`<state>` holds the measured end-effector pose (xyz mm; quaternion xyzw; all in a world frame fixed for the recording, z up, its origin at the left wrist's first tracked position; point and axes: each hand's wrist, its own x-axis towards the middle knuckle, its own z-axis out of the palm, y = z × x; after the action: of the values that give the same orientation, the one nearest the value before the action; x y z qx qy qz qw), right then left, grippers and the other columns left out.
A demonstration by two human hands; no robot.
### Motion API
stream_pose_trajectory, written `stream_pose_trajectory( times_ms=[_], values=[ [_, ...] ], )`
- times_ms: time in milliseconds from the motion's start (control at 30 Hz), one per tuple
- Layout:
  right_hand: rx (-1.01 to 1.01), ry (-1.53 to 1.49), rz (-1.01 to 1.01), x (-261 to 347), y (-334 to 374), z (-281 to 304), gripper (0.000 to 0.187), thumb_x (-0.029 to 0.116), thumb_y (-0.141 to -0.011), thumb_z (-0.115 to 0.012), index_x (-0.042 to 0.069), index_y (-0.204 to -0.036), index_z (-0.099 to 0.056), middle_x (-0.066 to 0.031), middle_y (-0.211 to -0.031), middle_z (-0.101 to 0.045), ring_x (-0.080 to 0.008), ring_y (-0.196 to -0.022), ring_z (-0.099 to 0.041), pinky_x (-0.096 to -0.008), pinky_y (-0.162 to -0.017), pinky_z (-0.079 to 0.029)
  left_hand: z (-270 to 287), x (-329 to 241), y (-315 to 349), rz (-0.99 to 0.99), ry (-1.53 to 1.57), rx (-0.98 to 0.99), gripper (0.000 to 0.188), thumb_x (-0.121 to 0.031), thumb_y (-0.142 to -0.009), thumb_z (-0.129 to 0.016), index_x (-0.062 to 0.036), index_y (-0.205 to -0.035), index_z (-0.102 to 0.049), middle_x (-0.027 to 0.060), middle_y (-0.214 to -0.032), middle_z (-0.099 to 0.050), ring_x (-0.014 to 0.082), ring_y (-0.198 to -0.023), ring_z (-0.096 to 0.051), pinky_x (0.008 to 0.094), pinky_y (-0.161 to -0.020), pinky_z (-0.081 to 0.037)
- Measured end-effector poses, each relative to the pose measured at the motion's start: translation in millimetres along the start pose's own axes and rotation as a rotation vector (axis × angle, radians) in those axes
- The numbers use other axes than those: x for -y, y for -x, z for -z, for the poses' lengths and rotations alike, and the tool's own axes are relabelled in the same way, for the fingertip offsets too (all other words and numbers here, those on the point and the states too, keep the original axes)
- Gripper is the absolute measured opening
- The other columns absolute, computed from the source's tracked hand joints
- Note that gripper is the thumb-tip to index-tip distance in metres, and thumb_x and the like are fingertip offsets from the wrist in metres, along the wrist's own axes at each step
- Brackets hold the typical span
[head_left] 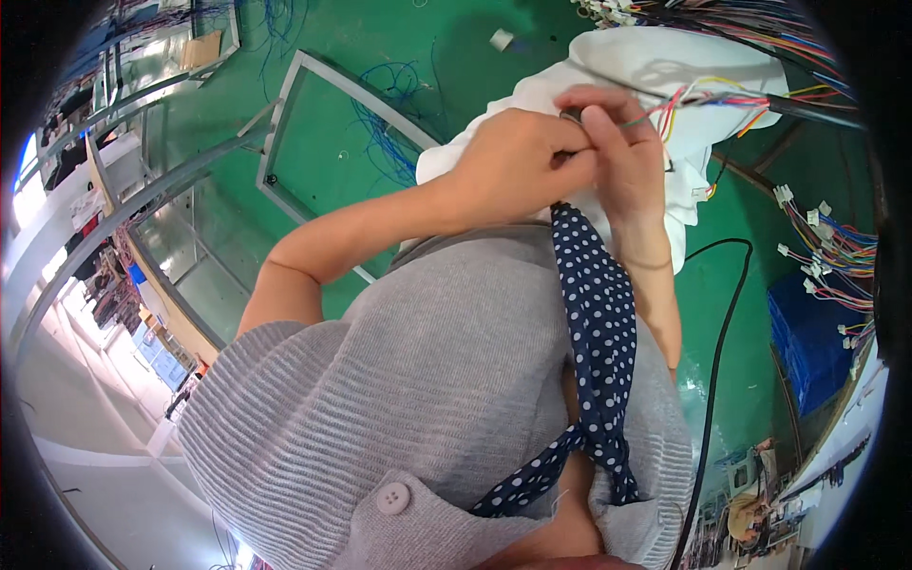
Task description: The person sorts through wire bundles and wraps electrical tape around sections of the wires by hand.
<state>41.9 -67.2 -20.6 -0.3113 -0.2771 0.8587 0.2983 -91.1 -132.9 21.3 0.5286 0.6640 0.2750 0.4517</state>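
Observation:
My left hand [532, 157] is closed, fingers curled, and meets my right hand [629, 157] above my lap. A small dark thing [572, 114] shows between the two hands; its kind is hidden by the fingers. My right thumb and fingers are pinched together around a thin green wire [638, 121]. That wire leads to a fan of coloured wires [708, 98], red, yellow, white and green, coming out of a black-sheathed cable [815, 112] on the right. White cloth [679, 59] lies under the hands and wires.
Bundles of wires with white connectors [815, 237] hang at the right, above a blue stack [807, 337]. A black cord [727, 351] runs down beside me. On the green floor [332, 171] at left stand a grey metal frame [285, 123] and loose blue wires [385, 119].

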Motion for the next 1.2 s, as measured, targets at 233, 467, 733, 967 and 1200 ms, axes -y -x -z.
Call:
stream_pose_trajectory(
  times_ms=[233,467,733,967,1200],
  values=[
    [0.134,0.516,0.219,6.0,21.5,23.5,0.021,0.003,-0.086,-0.064,0.0,-0.106,-0.063,-0.0015,-0.086,-0.061,-0.0092,-0.077,-0.055,-0.0218,-0.066,-0.044,13.8,11.8,0.3,-0.544,-0.598,-0.142,0.017,-0.017,-0.074,-0.069,-0.0103,-0.069,-0.054,0.0028,-0.064,-0.051,0.02,-0.056,-0.054,0.0346,-0.048,-0.044],
    [0.049,0.463,-0.097,37.4,50.5,12.1,0.021,0.016,-0.092,-0.06,-0.001,-0.08,-0.063,-0.0039,-0.075,-0.061,-0.008,-0.068,-0.051,-0.022,-0.063,-0.039,27.6,18.8,-18.4,-1.041,-0.857,-0.149,0.019,-0.016,-0.071,-0.071,-0.014,-0.068,-0.053,-0.0036,-0.062,-0.044,0.0098,-0.053,-0.048,0.0234,-0.044,-0.035],
    [-0.161,-0.51,-0.184,82.8,86.5,26.5,0.031,0.017,-0.089,-0.052,0.009,-0.059,-0.045,-0.0041,-0.063,-0.052,-0.0154,-0.067,-0.049,-0.0293,-0.063,-0.036,29.6,12.0,-37.4,-1.374,-0.693,-0.314,0.027,-0.018,-0.073,-0.072,-0.0108,-0.061,-0.049,-0.004,-0.056,-0.044,0.0104,-0.045,-0.041,0.0231,-0.04,-0.028],
    [-0.298,-0.55,0.25,133.3,102.7,97.5,0.016,0.012,-0.089,-0.053,0.009,-0.074,-0.046,-0.0044,-0.081,-0.047,-0.0167,-0.083,-0.04,-0.0275,-0.071,-0.031,36.5,75.0,-80.5,-0.595,-0.47,-0.497,0.013,-0.006,-0.077,-0.069,-0.0049,-0.087,-0.06,0.0027,-0.073,-0.058,0.0177,-0.061,-0.055,0.0285,-0.052,-0.042],
    [-0.063,-0.479,0.088,58.1,58.2,93.3,0.027,0.028,-0.1,-0.042,0.007,-0.082,-0.043,-0.0061,-0.088,-0.039,-0.0186,-0.086,-0.036,-0.0309,-0.074,-0.034,19.9,50.0,-39.8,-0.04,-0.085,-0.225,0.029,-0.009,-0.08,-0.071,-0.0078,-0.106,-0.059,0.003,-0.099,-0.057,0.0112,-0.081,-0.055,0.0257,-0.071,-0.044]
  ],
)
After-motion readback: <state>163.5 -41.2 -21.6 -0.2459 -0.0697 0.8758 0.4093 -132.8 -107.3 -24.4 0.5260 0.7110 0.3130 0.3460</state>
